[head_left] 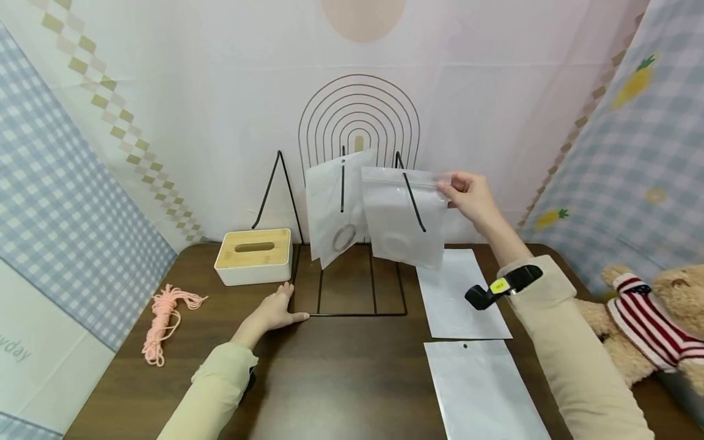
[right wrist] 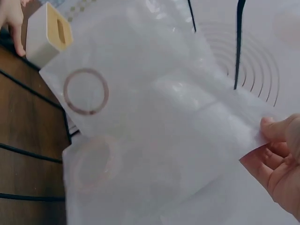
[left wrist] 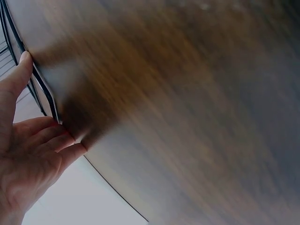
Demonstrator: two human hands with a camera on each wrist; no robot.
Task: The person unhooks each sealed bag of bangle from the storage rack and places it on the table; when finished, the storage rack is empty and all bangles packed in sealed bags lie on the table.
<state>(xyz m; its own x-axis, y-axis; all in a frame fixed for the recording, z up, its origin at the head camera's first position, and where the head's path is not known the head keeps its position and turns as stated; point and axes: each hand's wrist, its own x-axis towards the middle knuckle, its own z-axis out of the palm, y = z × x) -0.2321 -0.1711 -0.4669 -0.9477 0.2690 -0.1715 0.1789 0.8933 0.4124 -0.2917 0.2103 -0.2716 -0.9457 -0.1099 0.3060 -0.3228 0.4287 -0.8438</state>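
Observation:
My right hand (head_left: pixel 466 194) pinches the upper right corner of a frosted zip bag (head_left: pixel 404 223) between thumb and fingers. That bag hangs at the right prong of a black wire rack (head_left: pixel 352 315), the prong showing in front of it and emerging near its top edge. A second frosted bag (head_left: pixel 332 201) hangs from the middle prong, with a ring (right wrist: pixel 86 92) showing through it. A fainter pinkish ring (right wrist: pixel 93 164) shows in the held bag. My left hand (head_left: pixel 275 307) rests with extended fingers at the rack's front left corner, thumb on the base wire.
Left of the rack stands a white tissue box (head_left: pixel 253 256) with a wooden lid. A pink rope bundle (head_left: pixel 162 321) lies at the table's left. Two flat bags, an upper one (head_left: pixel 464 299) and a lower one (head_left: pixel 484 391), lie at right, near a teddy bear (head_left: pixel 649 324).

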